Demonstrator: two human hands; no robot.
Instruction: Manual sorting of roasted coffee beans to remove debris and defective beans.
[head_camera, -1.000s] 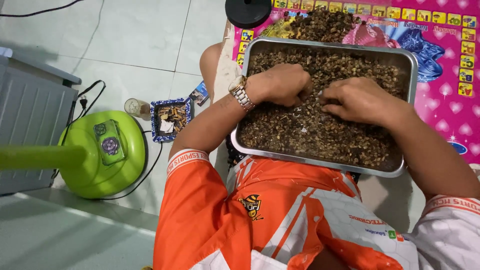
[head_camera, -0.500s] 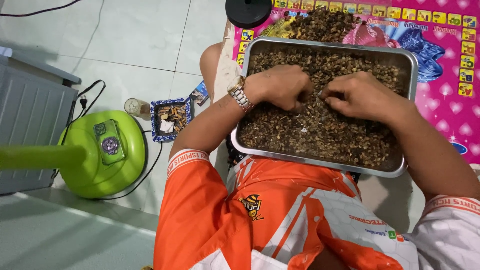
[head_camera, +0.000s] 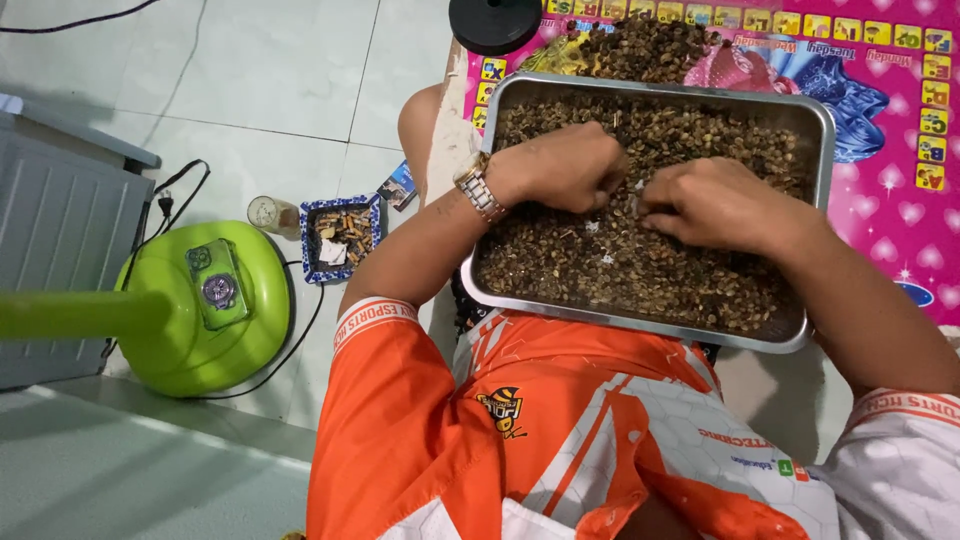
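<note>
A metal tray (head_camera: 820, 115) rests on the person's lap, filled with small dark brown bits (head_camera: 640, 270), perhaps dried seeds or husks; they are too small to tell. Both hands lie in the tray, near its middle, knuckles up. The left hand (head_camera: 568, 165), with a metal watch (head_camera: 478, 187) on its wrist, is curled into a loose fist, fingertips pressed down into the bits. The right hand (head_camera: 715, 200) sits just beside it, fingers bent and drawn together, their tips in the bits too. Whether either hand pinches anything I cannot tell, for the tips are hidden. The two hands are close, with a narrow gap between them.

Beyond the tray's far edge a heap (head_camera: 645, 45) of the same brown stuff lies on a pink mat (head_camera: 900, 190). A black disc (head_camera: 495, 22) sits at the mat's far left corner. On the tiled floor to the left stand a green fan base (head_camera: 205, 305), a small glass (head_camera: 270, 213) and a blue dish (head_camera: 340, 235) of stubs.
</note>
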